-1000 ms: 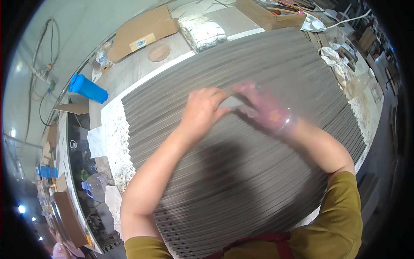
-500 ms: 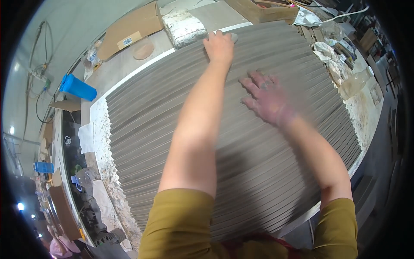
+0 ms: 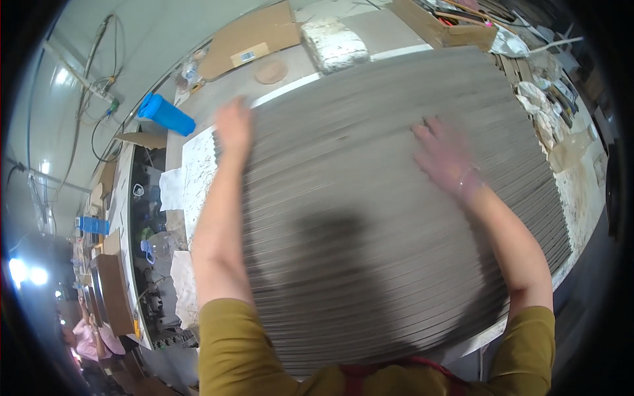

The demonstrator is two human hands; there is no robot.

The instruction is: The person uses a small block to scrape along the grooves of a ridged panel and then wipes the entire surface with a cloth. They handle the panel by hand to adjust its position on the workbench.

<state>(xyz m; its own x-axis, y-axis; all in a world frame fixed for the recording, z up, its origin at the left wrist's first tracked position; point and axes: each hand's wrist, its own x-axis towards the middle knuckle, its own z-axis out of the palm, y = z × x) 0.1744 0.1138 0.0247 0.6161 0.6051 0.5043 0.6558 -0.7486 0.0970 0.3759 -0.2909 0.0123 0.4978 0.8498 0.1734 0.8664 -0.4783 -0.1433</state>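
A broad bed of grey-brown ridged strips (image 3: 376, 185) lies in the middle of the scene, beneath and between the two hands. The strips run roughly left to right, packed side by side, too many and too blurred to count. The left hand (image 3: 234, 125) is at the far left edge of the bed; motion smears its fingers, so I cannot tell how wide they stand, whether they hold anything, or whether they touch the strips. The right hand (image 3: 446, 158), in a pinkish glove, is over the right half of the bed, its fingers spread apart and pointing far and left, with strips directly under them; whether they press on the surface is unclear.

Beyond the far edge, from left to right, are one blue tumbler (image 3: 166, 114) lying on its side, one round flat disc (image 3: 271, 72), one cardboard sheet (image 3: 254, 36) behind the disc, one white mottled block (image 3: 335, 45) and one open cardboard box (image 3: 449, 30) of mixed items. On the right side are one crumpled paper (image 3: 536, 109) and one clear bottle (image 3: 572, 150). Lower on the left are one large clear jug (image 3: 158, 247), one blue container (image 3: 92, 225) and one other person (image 3: 99, 340) in pink.
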